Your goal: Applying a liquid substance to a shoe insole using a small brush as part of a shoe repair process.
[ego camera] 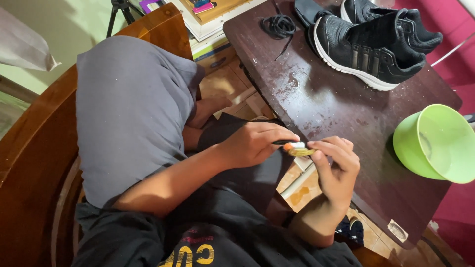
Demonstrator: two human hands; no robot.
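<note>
Both hands (297, 153) closed around small brush (297, 148)

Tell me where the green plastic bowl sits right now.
In the head view, the green plastic bowl sits tilted at the right edge of the dark wooden table, below the black sneakers with white soles and right of the person's right hand.

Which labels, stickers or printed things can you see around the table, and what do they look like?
Sticker: near corner of the dark table, small pale rectangle, worn.
Shirt print: on the person's black shirt, yellow lettering, partly cut off.
Stacked boxes: beyond the table's far edge, white, blue and brown edges.
No screens or signs.
</note>
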